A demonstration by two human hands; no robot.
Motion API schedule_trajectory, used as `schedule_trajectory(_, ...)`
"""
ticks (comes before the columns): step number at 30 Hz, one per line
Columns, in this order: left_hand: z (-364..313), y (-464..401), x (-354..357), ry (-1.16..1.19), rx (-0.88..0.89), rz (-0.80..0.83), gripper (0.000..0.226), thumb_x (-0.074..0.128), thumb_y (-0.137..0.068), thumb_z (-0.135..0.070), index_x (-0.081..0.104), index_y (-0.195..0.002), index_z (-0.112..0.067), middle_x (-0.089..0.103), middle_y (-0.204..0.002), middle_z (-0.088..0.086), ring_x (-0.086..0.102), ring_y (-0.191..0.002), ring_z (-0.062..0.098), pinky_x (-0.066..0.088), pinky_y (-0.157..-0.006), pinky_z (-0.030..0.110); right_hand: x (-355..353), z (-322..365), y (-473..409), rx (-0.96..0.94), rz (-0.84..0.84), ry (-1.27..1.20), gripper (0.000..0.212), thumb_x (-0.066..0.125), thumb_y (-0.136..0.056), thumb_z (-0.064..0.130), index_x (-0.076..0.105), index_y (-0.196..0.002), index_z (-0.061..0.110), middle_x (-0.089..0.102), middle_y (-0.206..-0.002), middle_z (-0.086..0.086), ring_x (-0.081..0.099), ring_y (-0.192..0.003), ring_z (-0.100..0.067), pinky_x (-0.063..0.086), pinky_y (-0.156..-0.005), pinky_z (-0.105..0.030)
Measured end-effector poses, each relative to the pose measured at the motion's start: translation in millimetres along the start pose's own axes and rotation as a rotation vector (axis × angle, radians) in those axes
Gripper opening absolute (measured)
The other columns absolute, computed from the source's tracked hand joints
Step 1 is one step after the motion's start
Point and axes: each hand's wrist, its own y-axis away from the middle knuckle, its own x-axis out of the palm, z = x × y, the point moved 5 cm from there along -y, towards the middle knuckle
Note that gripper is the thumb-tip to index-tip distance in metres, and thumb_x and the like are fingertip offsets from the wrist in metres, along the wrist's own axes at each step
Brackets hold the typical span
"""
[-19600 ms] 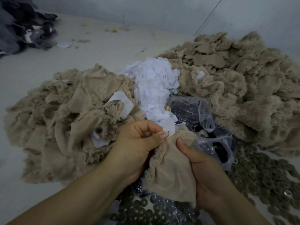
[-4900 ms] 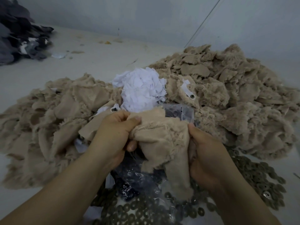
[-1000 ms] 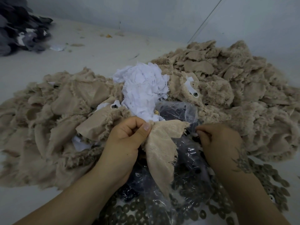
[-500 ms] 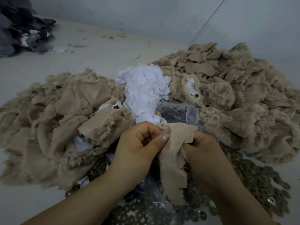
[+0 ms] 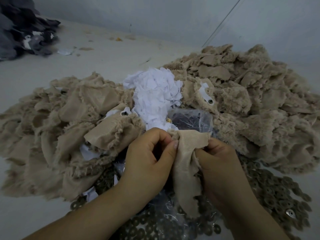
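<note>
A beige plush fabric piece (image 5: 186,163) hangs between both hands, its woven backing toward me. My left hand (image 5: 149,160) pinches its upper left edge between thumb and curled fingers. My right hand (image 5: 220,163) grips the right edge, its fingertips hidden under the cloth. Beneath them lies a clear plastic bag (image 5: 190,119) with small dark parts. Whether either hand also holds a small part is hidden.
Beige fabric pieces lie heaped at left (image 5: 60,129) and right (image 5: 251,101). A heap of white paper scraps (image 5: 154,94) sits between them. Several dark ring washers (image 5: 277,193) lie spread at the lower right. A dark cloth heap (image 5: 22,28) lies far left. A wall stands behind.
One second ago my right hand was in the plastic bag, away from the piece. It has come back to the fabric and now grips its right edge beside my left hand.
</note>
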Motion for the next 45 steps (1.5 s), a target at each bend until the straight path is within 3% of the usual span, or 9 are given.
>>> schedule_trajectory(7, -4, 1, 1, -0.037, 0.049, -0.02, 0.016, 0.064, -0.087, -0.023, 0.062, -0.074, -0.015, 0.06, -0.068, -0.005, 0.055, -0.059, 0.013, 0.045, -0.054, 0.02, 2, -8, 0, 0.083, 0.039, -0.096, 0.027, 0.056, -0.087, -0.005, 0.078, -0.084, 0.01, 0.074, -0.079, -0.019, 0.067, -0.067, -0.031, 0.058, -0.063, -0.038)
schedule_trajectory(10, -3, 0, 0, -0.07, 0.044, -0.029, 0.013, 0.065, -0.085, -0.018, 0.062, -0.073, -0.015, 0.06, -0.069, -0.005, 0.057, -0.06, 0.013, 0.046, -0.055, 0.018, -3, -10, 0, 0.111, -0.013, -0.067, 0.028, 0.057, -0.078, 0.029, 0.07, -0.07, 0.006, 0.066, -0.069, -0.016, 0.059, -0.059, -0.027, 0.053, -0.057, -0.039)
schedule_trajectory(13, -2, -2, 0, -0.087, 0.029, -0.017, 0.014, 0.066, -0.084, -0.018, 0.063, -0.071, -0.015, 0.061, -0.068, -0.005, 0.057, -0.06, 0.013, 0.045, -0.055, 0.015, 0, -7, 0, 0.079, -0.001, -0.025, 0.06, 0.065, -0.073, 0.057, 0.07, -0.094, 0.001, 0.069, -0.09, -0.028, 0.064, -0.082, -0.049, 0.054, -0.08, -0.061)
schedule_trajectory(17, 2, -1, 3, 0.05, -0.058, 0.045, 0.014, 0.066, -0.084, -0.019, 0.065, -0.071, -0.014, 0.062, -0.064, 0.002, 0.054, -0.055, 0.009, 0.046, -0.052, 0.021, 4, -3, 1, -0.015, 0.012, 0.003, 0.033, 0.079, -0.071, 0.041, 0.078, -0.089, 0.013, 0.077, -0.087, -0.014, 0.074, -0.086, -0.033, 0.061, -0.077, -0.049)
schedule_trajectory(20, 9, -1, 5, 0.28, -0.2, 0.062, 0.016, 0.065, -0.083, -0.022, 0.066, -0.073, -0.01, 0.06, -0.064, 0.014, 0.052, -0.057, 0.018, 0.046, -0.054, 0.032, 4, -8, 1, 0.065, 0.042, -0.163, 0.03, 0.076, -0.068, 0.031, 0.079, -0.091, 0.011, 0.076, -0.093, -0.016, 0.074, -0.09, -0.032, 0.059, -0.078, -0.042)
schedule_trajectory(25, 13, 1, 8, 0.388, -0.251, 0.038, 0.018, 0.064, -0.084, -0.022, 0.064, -0.073, -0.008, 0.054, -0.062, 0.007, 0.045, -0.059, 0.021, 0.041, -0.055, 0.031, 6, -4, 1, 0.044, 0.016, -0.194, 0.028, 0.074, -0.071, 0.027, 0.079, -0.094, 0.011, 0.076, -0.095, -0.016, 0.074, -0.09, -0.033, 0.059, -0.075, -0.036)
schedule_trajectory(30, 11, 4, 11, 0.409, -0.232, 0.008, 0.02, 0.062, -0.087, -0.02, 0.061, -0.074, -0.004, 0.047, -0.062, 0.018, 0.041, -0.058, 0.021, 0.039, -0.053, 0.033, 5, -5, 1, 0.064, -0.008, -0.218, 0.03, 0.074, -0.071, 0.025, 0.078, -0.096, 0.009, 0.076, -0.096, -0.017, 0.074, -0.091, -0.033, 0.059, -0.076, -0.038)
schedule_trajectory(35, 8, 4, 11, 0.401, -0.233, -0.02, 0.021, 0.061, -0.086, -0.019, 0.058, -0.072, -0.004, 0.047, -0.059, 0.008, 0.038, -0.055, 0.018, 0.036, -0.048, 0.026, 2, -1, 2, 0.035, -0.036, -0.158, 0.023, 0.075, -0.068, 0.027, 0.08, -0.087, 0.014, 0.077, -0.088, -0.013, 0.075, -0.081, -0.027, 0.058, -0.067, -0.03)
schedule_trajectory(45, 8, 8, 13, 0.345, -0.217, -0.039, 0.019, 0.057, -0.087, -0.021, 0.056, -0.073, -0.009, 0.047, -0.059, 0.002, 0.038, -0.055, 0.012, 0.036, -0.049, 0.024, 9, -8, 3, 0.158, 0.027, -0.347, 0.028, 0.073, -0.072, 0.021, 0.078, -0.095, 0.005, 0.075, -0.1, -0.019, 0.073, -0.095, -0.033, 0.059, -0.077, -0.037)
